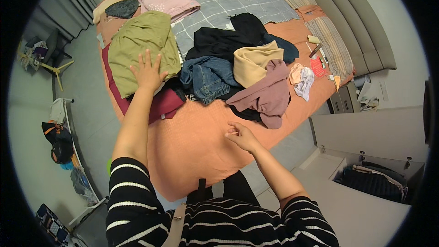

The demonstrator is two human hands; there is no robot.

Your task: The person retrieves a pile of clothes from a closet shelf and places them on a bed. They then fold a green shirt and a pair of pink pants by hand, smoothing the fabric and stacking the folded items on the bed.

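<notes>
The black top (pixel 231 224) has white stripes.

The green garment (pixel 141 34) is matt cloth; the blue garment (pixel 210 75), rough denim.

1. The scene is viewed from the person's head, through a left-side fisheye camera.
2. It is pointed down and forward, over the striped shirt (pixel 228 224) and bed (pixel 178 155).
3. The shirt is seen closest, left hand (pixel 148 75) and right hand (pixel 243 138) beyond, the curtain (pixel 68 4) far off.
</notes>
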